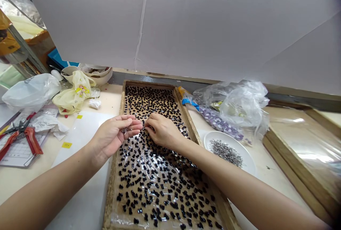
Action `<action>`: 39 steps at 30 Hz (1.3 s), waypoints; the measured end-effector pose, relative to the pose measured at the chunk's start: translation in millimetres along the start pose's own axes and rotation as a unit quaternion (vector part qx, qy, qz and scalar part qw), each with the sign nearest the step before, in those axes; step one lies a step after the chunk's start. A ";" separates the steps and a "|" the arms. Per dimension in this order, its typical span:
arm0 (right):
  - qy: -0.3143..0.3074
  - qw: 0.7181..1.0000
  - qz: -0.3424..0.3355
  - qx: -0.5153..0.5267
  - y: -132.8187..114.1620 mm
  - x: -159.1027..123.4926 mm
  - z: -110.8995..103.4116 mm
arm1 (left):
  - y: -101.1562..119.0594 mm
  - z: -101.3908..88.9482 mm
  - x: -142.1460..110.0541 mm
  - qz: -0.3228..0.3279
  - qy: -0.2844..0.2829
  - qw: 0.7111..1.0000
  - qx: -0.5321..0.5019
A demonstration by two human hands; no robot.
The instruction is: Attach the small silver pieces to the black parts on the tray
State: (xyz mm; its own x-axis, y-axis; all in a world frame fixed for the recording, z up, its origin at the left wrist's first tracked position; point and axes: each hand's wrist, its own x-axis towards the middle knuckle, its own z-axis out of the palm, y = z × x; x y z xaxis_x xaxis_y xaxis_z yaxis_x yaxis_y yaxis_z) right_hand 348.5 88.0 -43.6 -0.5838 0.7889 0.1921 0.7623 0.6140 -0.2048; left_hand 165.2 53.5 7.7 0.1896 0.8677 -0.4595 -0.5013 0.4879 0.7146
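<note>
Head camera view: the left hand (113,135) is turned palm up, its fingers (135,127) loosely curled around a few small metal pins (125,130). Just beside those fingertips, the right hand (165,130) reaches down among glossy black pieces (160,176), its fingers bunched together; whether they pinch anything is hidden. The black pieces lie scattered in a long wooden-framed tray (110,187), beneath both sets of fingers and stretching beyond and nearer than them, over shiny clear film. Right of the fingers, past the tray's edge, a white plate (249,160) carries a heap of metal pins (226,153); behind it are a purple-and-white packet (221,121) and clear plastic bags (242,102). Left of the fingers, a white sheet (80,176) lies on the bench (110,98), with a pale yellow bag (70,98) farther back and red-handled pliers (33,141) well apart.
</note>
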 end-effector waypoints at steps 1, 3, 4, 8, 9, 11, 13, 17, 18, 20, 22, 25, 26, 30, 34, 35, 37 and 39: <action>0.001 1.000 -0.001 0.001 0.5 0.1 0.9 | 0.0 0.3 -0.1 -0.001 0.003 1.000 0.001; 0.000 1.000 -0.005 0.005 1.8 0.3 0.8 | -0.5 0.7 -0.2 -0.005 0.005 1.000 0.005; -0.001 1.000 -0.008 0.007 2.4 0.3 -0.7 | -1.1 0.7 -0.1 -0.007 0.003 1.000 0.009; 0.039 0.998 -0.005 0.042 -1.7 -0.1 -18.6 | -6.2 0.6 0.4 -0.024 -0.009 0.999 0.032; 0.066 0.996 -0.004 0.064 -5.2 -0.2 -24.6 | -7.8 0.7 0.4 -0.028 -0.012 0.999 0.037; 0.114 0.987 -0.013 0.111 -15.1 -0.1 -34.8 | -10.9 1.3 0.3 -0.033 -0.020 0.998 0.043; 0.124 0.981 -0.037 0.142 -26.3 0.4 -39.5 | -13.7 2.0 -0.2 -0.029 -0.028 0.998 0.039; 0.116 0.985 -0.056 0.116 -42.6 1.7 -33.9 | -17.9 3.4 -0.8 -0.013 -0.029 0.999 0.029; 0.121 0.986 -0.058 0.102 -44.7 1.9 -31.9 | -18.7 3.6 -0.9 -0.011 -0.028 0.999 0.027; 0.130 0.986 -0.061 0.087 -47.0 2.0 -30.7 | -19.6 3.9 -1.2 -0.008 -0.028 0.999 0.023; 0.129 0.985 -0.060 0.102 -46.6 1.8 -34.1 | -19.0 4.0 -1.9 -0.010 -0.033 0.999 0.019; 0.119 0.980 -0.022 0.157 -37.9 1.2 -44.1 | -14.4 4.1 -3.5 -0.020 -0.039 0.999 0.019; 0.121 0.978 -0.002 0.169 -32.4 0.8 -46.8 | -12.1 4.0 -3.9 -0.023 -0.037 0.999 0.019; 0.120 0.979 0.067 0.148 -4.4 -2.5 -44.5 | -3.1 3.6 -3.9 -0.030 -0.031 0.999 0.021; 0.049 0.993 0.053 0.096 14.3 -5.9 -26.5 | -0.8 3.3 -2.7 -0.046 -0.034 0.998 0.030; 0.038 0.995 0.043 0.078 16.1 -6.0 -22.4 | -1.1 3.2 -2.5 -0.050 -0.030 0.998 0.032; 0.031 0.998 0.032 0.047 17.2 -5.3 -16.2 | -1.8 2.9 -2.2 -0.053 -0.020 0.998 0.035; 0.030 0.999 0.029 0.031 16.8 -4.0 -12.9 | -1.8 2.5 -1.9 -0.053 -0.015 0.998 0.039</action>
State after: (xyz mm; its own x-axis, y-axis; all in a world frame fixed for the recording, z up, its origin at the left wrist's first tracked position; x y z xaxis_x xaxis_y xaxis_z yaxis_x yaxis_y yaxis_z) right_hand 367.2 94.8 -35.4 -0.5206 0.8208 0.2352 0.7738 0.5700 -0.2764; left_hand 167.8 51.3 8.7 0.2629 0.8128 -0.5198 -0.4104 0.5818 0.7022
